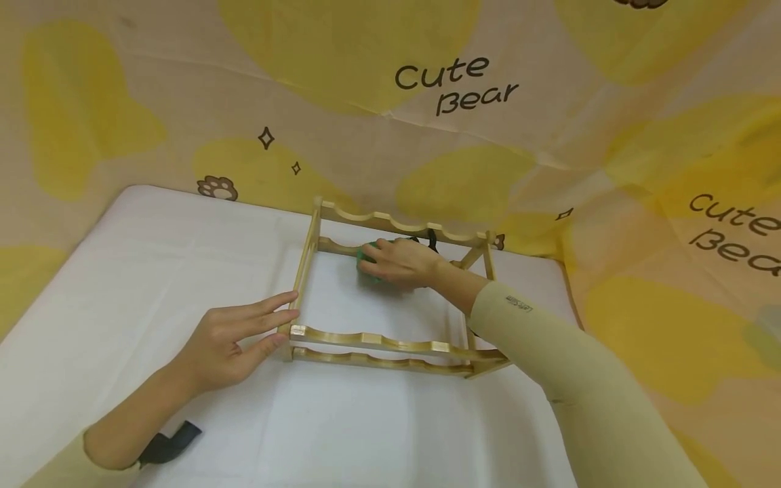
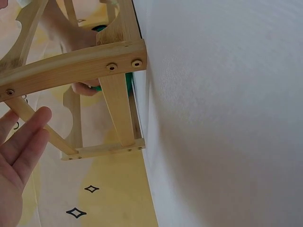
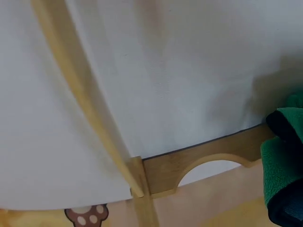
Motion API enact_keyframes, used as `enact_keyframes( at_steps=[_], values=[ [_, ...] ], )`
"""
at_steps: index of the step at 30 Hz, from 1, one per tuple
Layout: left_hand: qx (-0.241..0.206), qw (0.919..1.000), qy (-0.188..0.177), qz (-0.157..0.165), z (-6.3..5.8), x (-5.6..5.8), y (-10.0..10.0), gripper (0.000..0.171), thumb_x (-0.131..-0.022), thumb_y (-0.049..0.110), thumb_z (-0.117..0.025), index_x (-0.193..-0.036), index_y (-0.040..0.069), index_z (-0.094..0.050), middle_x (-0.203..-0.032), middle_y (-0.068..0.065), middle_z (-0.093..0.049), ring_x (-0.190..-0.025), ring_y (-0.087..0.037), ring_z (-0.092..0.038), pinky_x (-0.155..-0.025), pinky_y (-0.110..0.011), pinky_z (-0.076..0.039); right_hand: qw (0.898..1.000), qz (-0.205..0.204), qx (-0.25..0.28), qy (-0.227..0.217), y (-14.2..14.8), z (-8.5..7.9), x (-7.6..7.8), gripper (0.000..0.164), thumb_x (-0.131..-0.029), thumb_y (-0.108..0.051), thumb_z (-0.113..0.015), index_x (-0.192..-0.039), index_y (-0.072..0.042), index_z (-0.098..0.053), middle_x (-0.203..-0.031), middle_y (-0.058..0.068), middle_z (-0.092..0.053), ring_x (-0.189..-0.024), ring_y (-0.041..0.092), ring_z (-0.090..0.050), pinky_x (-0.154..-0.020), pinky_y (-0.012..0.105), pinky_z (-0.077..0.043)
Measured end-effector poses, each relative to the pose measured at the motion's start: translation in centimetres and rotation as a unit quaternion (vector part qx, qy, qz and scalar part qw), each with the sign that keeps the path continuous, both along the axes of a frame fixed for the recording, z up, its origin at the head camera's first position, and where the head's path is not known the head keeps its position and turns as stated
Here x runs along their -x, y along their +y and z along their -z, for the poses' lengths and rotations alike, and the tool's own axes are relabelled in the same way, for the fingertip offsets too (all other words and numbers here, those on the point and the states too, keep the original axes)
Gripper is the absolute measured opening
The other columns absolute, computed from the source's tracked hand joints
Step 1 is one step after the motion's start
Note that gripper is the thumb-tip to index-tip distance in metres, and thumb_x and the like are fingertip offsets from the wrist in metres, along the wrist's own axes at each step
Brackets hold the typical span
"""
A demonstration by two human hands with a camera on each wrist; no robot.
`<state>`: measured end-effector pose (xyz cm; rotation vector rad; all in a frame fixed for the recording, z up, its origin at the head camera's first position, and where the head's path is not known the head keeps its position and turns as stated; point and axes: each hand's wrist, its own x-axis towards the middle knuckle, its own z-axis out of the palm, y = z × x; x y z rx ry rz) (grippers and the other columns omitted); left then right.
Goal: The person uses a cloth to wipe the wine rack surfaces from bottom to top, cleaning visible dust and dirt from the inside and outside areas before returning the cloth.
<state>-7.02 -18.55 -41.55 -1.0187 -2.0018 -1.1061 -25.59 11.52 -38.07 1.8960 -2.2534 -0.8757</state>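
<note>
A wooden rack [image 1: 369, 339] with scalloped slats stands on the white-covered table. My left hand [image 1: 228, 346] touches its left side near the front corner, fingers stretched out against the rail. In the left wrist view those fingers [image 2: 31, 146] lie straight beside the wood, not wrapped round it. Reaching inside the frame, my right hand [image 1: 403, 264] holds a bunched green cloth [image 1: 366, 266] at the lower back slat. The right wrist view shows the cloth's dark edging [image 3: 279, 125] beside the scalloped slat [image 3: 163, 168]; the right fingers are out of that view.
A yellow and beige printed sheet [image 1: 342, 61] hangs behind and to the right of the white table [image 1: 183, 251]. The rack's right side rail [image 3: 90, 111] runs below my right forearm. A dark strap [image 1: 171, 444] hangs at my left wrist.
</note>
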Motion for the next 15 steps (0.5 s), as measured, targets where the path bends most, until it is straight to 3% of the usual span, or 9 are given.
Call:
enact_keyframes(
  at_steps=[6, 10, 15],
  values=[
    [0.004, 1.0000, 0.004, -0.001, 0.0, 0.0, 0.1, 0.040, -0.109, 0.038, -0.059, -0.118, 0.004, -0.079, -0.128, -0.016, -0.072, -0.115, -0.010, -0.070, -0.095, -0.016, -0.053, 0.999, 0.033, -0.033, -0.027, 1.4, -0.4, -0.2, 0.020, -0.109, -0.016, -0.054, -0.128, -0.009, -0.050, -0.142, 0.015, -0.050, -0.095, 0.025, -0.061, -0.061, 0.024, -0.053],
    [0.003, 1.0000, 0.005, -0.004, 0.1, 0.0, 0.0, 0.041, -0.109, 0.038, -0.059, -0.116, 0.003, -0.080, -0.128, -0.017, -0.072, -0.117, -0.007, -0.068, -0.095, -0.016, -0.053, 0.996, 0.064, -0.034, -0.053, 1.9, -0.7, -0.3, 0.017, -0.108, -0.014, -0.055, -0.124, -0.010, -0.052, -0.135, 0.014, -0.052, -0.091, 0.024, -0.060, -0.061, 0.027, -0.054],
    [0.002, 1.0000, 0.003, -0.001, 0.1, 0.0, 0.1, 0.041, -0.109, 0.038, -0.059, -0.117, 0.003, -0.079, -0.128, -0.017, -0.072, -0.118, -0.007, -0.067, -0.096, -0.016, -0.052, 0.995, 0.076, -0.046, -0.055, 2.2, -0.8, -0.4, 0.023, -0.103, -0.010, -0.061, -0.123, -0.011, -0.051, -0.139, 0.014, -0.050, -0.090, 0.024, -0.061, -0.062, 0.027, -0.054]
  ],
)
